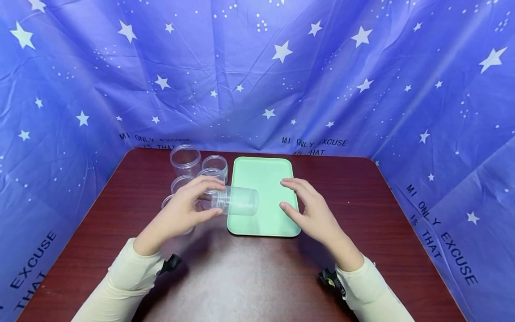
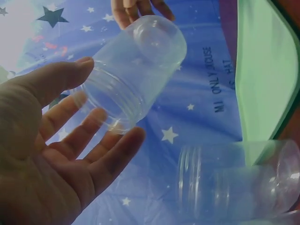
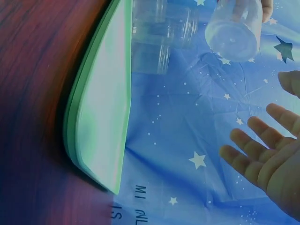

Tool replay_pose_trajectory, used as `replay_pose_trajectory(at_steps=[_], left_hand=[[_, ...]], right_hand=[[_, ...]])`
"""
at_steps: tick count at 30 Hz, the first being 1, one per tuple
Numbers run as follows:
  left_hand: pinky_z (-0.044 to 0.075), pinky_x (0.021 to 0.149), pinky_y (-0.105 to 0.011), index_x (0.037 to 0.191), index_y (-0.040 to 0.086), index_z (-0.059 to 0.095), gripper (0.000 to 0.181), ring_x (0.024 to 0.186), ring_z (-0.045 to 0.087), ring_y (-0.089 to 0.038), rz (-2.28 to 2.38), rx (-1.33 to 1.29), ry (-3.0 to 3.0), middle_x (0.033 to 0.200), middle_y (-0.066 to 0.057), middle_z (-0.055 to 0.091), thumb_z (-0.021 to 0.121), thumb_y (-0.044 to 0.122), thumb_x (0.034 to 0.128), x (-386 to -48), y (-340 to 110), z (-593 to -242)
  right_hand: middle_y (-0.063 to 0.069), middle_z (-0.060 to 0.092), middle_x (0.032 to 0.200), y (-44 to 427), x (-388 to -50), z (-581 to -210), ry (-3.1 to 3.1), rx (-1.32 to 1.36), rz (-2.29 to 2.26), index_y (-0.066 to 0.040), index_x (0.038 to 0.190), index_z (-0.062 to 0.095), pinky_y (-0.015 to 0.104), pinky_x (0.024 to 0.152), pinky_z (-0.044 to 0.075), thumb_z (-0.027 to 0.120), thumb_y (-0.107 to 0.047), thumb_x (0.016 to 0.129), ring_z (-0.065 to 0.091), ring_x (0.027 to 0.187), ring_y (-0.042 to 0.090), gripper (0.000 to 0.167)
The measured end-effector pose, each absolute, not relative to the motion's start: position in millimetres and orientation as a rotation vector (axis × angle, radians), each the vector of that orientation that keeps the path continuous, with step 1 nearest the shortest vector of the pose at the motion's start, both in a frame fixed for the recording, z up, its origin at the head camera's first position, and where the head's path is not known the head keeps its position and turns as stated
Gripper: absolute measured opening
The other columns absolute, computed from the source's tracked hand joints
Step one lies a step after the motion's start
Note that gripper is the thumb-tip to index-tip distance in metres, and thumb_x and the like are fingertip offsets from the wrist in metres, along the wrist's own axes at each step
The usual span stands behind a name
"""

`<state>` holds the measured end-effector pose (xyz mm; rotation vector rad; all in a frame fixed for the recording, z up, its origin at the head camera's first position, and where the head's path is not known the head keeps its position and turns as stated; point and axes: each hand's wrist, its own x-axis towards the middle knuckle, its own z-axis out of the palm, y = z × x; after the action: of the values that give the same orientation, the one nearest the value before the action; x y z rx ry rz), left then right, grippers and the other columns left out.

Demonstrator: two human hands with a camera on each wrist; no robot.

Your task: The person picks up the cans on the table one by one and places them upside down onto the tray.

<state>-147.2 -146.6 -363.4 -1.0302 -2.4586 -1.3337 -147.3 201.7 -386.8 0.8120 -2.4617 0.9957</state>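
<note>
A clear plastic jar (image 1: 240, 201) lies sideways in the air over the left part of a light green tray (image 1: 263, 172). My left hand (image 1: 183, 206) grips it round its threaded mouth, thumb on one side and fingers on the other; in the left wrist view the jar (image 2: 140, 65) has its base pointing away from the palm. My right hand (image 1: 315, 214) hovers at the tray's right edge, apart from the jar. Its fingers (image 3: 255, 145) are spread and relaxed, holding nothing.
Several more clear jars stand to the left of the tray, such as a tall jar (image 1: 186, 158) and a smaller jar (image 1: 215, 166) at the back; my left hand partly covers others. A dark red-brown table (image 1: 249, 277) bears everything. Behind it hangs a blue star-patterned cloth (image 1: 241, 67).
</note>
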Motion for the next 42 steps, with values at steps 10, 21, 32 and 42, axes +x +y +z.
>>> replay_pose_trajectory(at_steps=[10, 21, 32, 42], left_hand=[[0.061, 0.087, -0.041, 0.128, 0.008, 0.066, 0.049, 0.110, 0.066, -0.021, -1.715, -0.969, -2.334, 0.136, -0.008, 0.058, 0.085, 0.003, 0.0824, -143.5, -134.2, -371.7], [0.059, 0.091, -0.036, 0.128, 0.006, 0.065, 0.050, 0.118, 0.063, -0.018, -1.879, -0.901, -2.256, 0.139, -0.006, 0.058, 0.084, 0.000, 0.0826, -143.2, -125.2, -380.0], [0.058, 0.094, -0.036, 0.129, 0.004, 0.065, 0.050, 0.120, 0.063, -0.018, -1.991, -0.840, -2.212, 0.139, -0.010, 0.059, 0.082, -0.004, 0.0824, -143.3, -115.7, -387.1], [0.058, 0.096, -0.036, 0.132, 0.000, 0.063, 0.052, 0.122, 0.062, -0.014, -2.089, -0.839, -2.142, 0.139, -0.018, 0.060, 0.079, -0.008, 0.0829, -144.4, -110.7, -392.0]], right_hand=[[0.003, 0.060, 0.141, 196.4, -147.9, -389.2, -2.369, 0.892, 1.160, -0.012, 0.143, 0.058, 0.042, 0.103, 0.049, 0.081, -0.011, 0.088, 0.056, 0.130, 0.019, 0.059], [0.014, 0.059, 0.140, 184.5, -142.7, -388.6, -2.312, 0.984, 1.450, -0.003, 0.142, 0.056, 0.048, 0.105, 0.050, 0.084, 0.003, 0.080, 0.054, 0.132, 0.026, 0.069], [0.022, 0.055, 0.139, 174.2, -131.5, -374.5, -2.269, 1.028, 1.573, 0.011, 0.137, 0.054, 0.056, 0.098, 0.053, 0.082, 0.014, 0.076, 0.059, 0.123, 0.035, 0.067], [0.016, 0.054, 0.141, 181.6, -145.2, -399.3, -2.197, 1.035, 1.651, 0.001, 0.142, 0.054, 0.049, 0.096, 0.056, 0.084, 0.013, 0.075, 0.061, 0.122, 0.028, 0.074]])
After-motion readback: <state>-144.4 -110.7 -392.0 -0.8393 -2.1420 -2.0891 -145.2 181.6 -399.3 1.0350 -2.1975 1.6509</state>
